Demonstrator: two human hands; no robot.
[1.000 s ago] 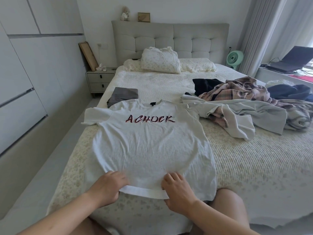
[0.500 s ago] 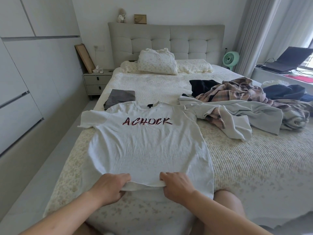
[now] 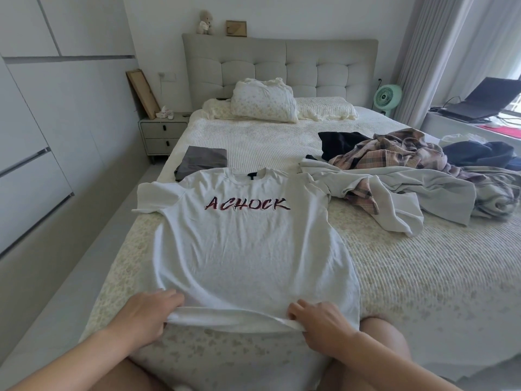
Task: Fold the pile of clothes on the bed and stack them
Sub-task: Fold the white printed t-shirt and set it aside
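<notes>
Hem point(image 3: 234, 320) pinched between fingers point(image 3: 169, 299)

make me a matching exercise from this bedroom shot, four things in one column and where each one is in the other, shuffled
Things:
1. white printed T-shirt
2. folded grey garment
3. mint green fan
4. small teddy bear

Places:
A. on top of the headboard
B. beside the bed's far right corner
C. spread flat, hem held by the left hand and right hand
D. on the bed just beyond the T-shirt's left sleeve

Pairs: 1-C, 2-D, 3-B, 4-A
</notes>
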